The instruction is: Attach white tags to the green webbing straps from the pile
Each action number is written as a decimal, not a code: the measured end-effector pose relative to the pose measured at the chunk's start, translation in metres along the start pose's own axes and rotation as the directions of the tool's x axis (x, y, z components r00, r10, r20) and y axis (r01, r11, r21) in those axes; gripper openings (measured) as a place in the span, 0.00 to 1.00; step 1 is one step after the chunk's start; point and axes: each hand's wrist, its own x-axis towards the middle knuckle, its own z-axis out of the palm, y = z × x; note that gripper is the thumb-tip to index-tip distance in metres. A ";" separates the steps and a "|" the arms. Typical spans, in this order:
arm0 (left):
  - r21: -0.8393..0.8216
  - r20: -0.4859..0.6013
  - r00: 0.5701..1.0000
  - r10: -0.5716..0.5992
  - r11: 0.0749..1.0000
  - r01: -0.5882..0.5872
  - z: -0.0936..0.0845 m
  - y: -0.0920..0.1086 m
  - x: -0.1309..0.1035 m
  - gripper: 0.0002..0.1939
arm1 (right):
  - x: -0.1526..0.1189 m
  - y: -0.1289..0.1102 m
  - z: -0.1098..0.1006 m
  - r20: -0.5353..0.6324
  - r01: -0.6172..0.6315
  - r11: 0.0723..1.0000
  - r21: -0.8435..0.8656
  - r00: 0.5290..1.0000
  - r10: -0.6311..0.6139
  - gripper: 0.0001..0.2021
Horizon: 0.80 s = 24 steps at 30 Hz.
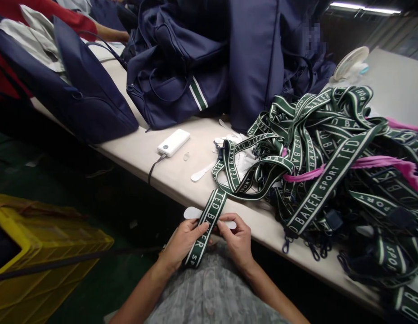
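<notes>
My left hand is closed on a green strap with white edge stripes and lettering, its thumb lying on top of the band. A white plastic strip with rounded ends crosses behind the strap, showing on both sides of it. My right hand pinches the right end of that strip beside the strap. From my hands the strap runs up over the table edge to a loop on the table. Some of my fingers are hidden behind the strap.
A big tangle of similar straps with pink ties covers the table's right side. A white power bank with a cable lies left of it. Navy bags stand behind. A yellow crate is at lower left; another person's arm shows beyond.
</notes>
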 end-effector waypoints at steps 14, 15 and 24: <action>0.381 0.224 0.951 -0.213 0.917 0.116 -0.031 0.028 -0.012 0.21 | -0.023 -0.013 -0.019 0.575 0.794 0.492 -0.358 0.603 -0.554 0.14; 0.396 0.274 0.938 -0.212 0.914 0.090 -0.031 0.030 -0.013 0.19 | -0.027 -0.017 -0.018 0.600 0.822 0.418 -0.386 0.568 -0.563 0.13; 0.793 0.274 0.962 0.000 0.566 -0.226 -0.027 -0.009 -0.003 0.11 | -0.023 0.023 -0.021 0.494 0.364 0.843 -0.395 0.858 -0.140 0.08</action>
